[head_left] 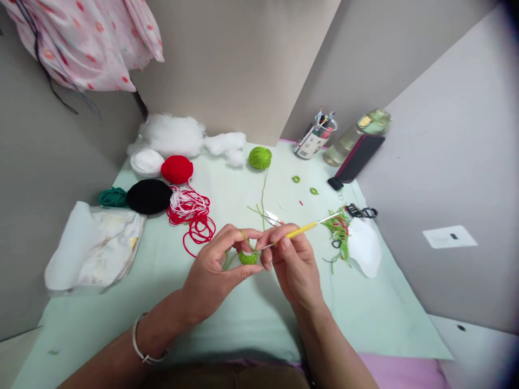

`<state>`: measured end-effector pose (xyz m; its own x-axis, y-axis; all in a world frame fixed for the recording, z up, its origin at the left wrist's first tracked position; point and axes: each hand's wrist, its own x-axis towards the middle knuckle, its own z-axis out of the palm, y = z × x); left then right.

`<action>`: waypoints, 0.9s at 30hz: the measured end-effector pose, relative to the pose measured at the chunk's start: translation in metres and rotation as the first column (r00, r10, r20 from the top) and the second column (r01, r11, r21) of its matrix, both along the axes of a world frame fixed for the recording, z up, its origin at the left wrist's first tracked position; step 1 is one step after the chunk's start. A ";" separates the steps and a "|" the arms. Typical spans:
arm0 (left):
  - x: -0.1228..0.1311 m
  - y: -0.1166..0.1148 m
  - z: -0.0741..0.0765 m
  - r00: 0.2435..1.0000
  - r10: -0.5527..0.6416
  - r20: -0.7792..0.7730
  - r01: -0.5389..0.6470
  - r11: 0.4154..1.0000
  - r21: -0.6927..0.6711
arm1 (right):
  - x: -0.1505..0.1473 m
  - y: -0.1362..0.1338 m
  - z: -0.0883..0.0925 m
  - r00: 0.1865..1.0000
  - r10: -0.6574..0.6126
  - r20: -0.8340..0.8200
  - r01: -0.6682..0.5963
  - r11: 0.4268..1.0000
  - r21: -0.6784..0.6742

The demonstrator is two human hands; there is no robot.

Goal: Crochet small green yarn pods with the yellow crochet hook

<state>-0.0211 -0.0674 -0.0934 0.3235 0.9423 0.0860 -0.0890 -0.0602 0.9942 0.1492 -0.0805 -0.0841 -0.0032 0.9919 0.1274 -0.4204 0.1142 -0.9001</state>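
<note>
Between thumb and fingers, my left hand (217, 270) pinches a small green crochet piece (248, 258) with a bit of white showing at its top. My right hand (292, 262) grips a crochet hook (302, 230) by its yellow handle. The hook's metal tip meets the top of the green piece; whether it is inside a stitch I cannot tell. Green yarn (264, 194) runs from a green ball (260, 158) at the back down to my hands. Scissors (273, 218) with orange handles lie just beyond my fingers, partly hidden by my right hand.
White stuffing (172, 135) and white, red (177, 169) and black (149, 196) yarn balls sit at the left, above a plastic packet (101, 248). At the right are a pen cup (314, 140), a bottle (357, 138), a phone (360, 158), green rings (313, 190) and yarn scraps (338, 232).
</note>
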 end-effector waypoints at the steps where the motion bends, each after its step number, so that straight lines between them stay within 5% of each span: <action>1: 0.000 0.001 0.001 1.000 -0.007 -0.003 0.007 1.000 0.004 | 0.001 0.000 0.000 1.000 0.009 0.013 -0.009 1.000 0.000; 18: -0.005 0.005 0.005 0.992 -0.124 0.010 0.125 0.987 -0.099 | 0.019 0.001 0.001 0.981 0.076 0.178 -0.091 0.993 0.073; 27: -0.003 0.010 0.007 0.991 0.033 -0.131 -0.024 0.997 0.068 | 0.019 -0.005 0.004 0.919 -0.061 0.390 -0.032 0.973 0.228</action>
<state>-0.0245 -0.0579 -0.0868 0.3089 0.9451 0.1069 0.0453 -0.1269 0.9909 0.1681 -0.0856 -0.0805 -0.0852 0.9370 0.3387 -0.0360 0.3369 -0.9409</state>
